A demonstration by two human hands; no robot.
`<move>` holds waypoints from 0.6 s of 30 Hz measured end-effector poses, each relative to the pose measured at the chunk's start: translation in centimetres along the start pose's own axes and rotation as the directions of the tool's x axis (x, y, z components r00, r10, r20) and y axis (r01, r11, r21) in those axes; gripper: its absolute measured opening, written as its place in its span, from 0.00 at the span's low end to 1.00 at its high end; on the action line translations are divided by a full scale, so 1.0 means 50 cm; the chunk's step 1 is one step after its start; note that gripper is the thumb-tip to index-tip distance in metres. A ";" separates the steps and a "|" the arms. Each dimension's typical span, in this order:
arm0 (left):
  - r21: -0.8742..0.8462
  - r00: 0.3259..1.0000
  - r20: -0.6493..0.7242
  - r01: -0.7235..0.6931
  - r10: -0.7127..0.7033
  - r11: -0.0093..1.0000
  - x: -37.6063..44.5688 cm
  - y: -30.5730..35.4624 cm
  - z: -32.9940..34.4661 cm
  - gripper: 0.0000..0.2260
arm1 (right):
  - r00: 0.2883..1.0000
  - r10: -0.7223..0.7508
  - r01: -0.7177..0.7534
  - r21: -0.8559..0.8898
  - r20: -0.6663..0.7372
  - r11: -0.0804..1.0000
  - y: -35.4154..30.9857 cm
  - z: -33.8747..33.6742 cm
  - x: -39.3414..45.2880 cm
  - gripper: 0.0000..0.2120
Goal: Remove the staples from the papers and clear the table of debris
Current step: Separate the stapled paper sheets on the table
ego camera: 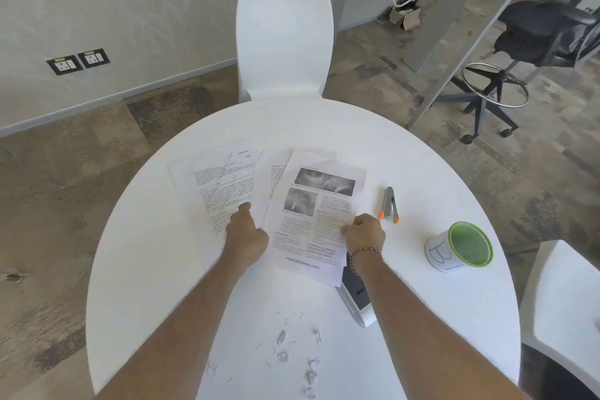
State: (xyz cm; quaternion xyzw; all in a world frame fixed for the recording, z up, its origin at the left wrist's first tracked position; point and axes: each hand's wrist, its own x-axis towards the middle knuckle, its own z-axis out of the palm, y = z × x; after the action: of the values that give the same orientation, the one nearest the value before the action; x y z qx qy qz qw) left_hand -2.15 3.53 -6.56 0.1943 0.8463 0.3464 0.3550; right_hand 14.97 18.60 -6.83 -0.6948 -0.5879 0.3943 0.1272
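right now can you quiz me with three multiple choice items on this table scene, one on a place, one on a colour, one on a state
1. Where does the staple remover lie?
A. on the table, right of the papers
B. inside the cup
C. on the white chair

2. What colour is the rim of the cup?
A. red
B. green
C. black

3. What is the right hand doing?
A. holding the staple remover
B. resting flat on bare table
C. pinching the edge of the printed sheet with photos

Answers:
1. A, it lies on the white table between the papers and the cup, untouched.
2. B, a bright green rim and mesh liner show at its top.
3. C, its fingers are closed on the sheet's right edge, while the left hand presses on the papers beside it. Loose staples and paper bits lie near the front edge.
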 end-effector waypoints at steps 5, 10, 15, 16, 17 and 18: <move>-0.027 1.000 -0.002 0.007 -0.007 1.000 0.002 -0.007 -0.011 0.29 | 0.996 -0.062 0.070 0.129 -0.066 0.989 -0.005 -0.067 -0.002 0.04; 0.055 0.998 0.009 -0.059 0.059 0.997 0.007 -0.020 -0.019 0.18 | 0.989 -0.133 0.149 0.407 -0.068 0.901 -0.017 -0.126 0.031 0.04; 0.188 0.986 0.063 -0.162 0.153 0.969 0.015 -0.055 -0.021 0.18 | 0.990 -0.116 0.053 0.565 0.076 0.824 -0.042 -0.124 0.046 0.05; 0.208 0.983 0.073 -0.178 0.166 0.962 0.019 -0.063 -0.019 0.19 | 0.987 -0.130 0.059 0.554 0.089 0.831 -0.044 -0.113 0.050 0.05; 0.214 0.982 0.075 -0.187 0.175 0.959 0.022 -0.069 -0.018 0.20 | 0.986 -0.138 0.070 0.520 0.092 0.851 -0.048 -0.102 0.049 0.03; 0.217 0.980 0.068 -0.197 0.186 0.956 0.022 -0.070 -0.018 0.20 | 0.986 -0.145 0.087 0.477 0.086 0.875 -0.045 -0.089 0.053 0.02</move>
State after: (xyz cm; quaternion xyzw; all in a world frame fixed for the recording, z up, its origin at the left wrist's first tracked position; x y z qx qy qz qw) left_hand -3.87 1.37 -9.14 0.3219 0.8483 0.2775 0.3157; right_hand 16.47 22.93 -3.50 -0.5815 -0.5217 0.5577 0.2804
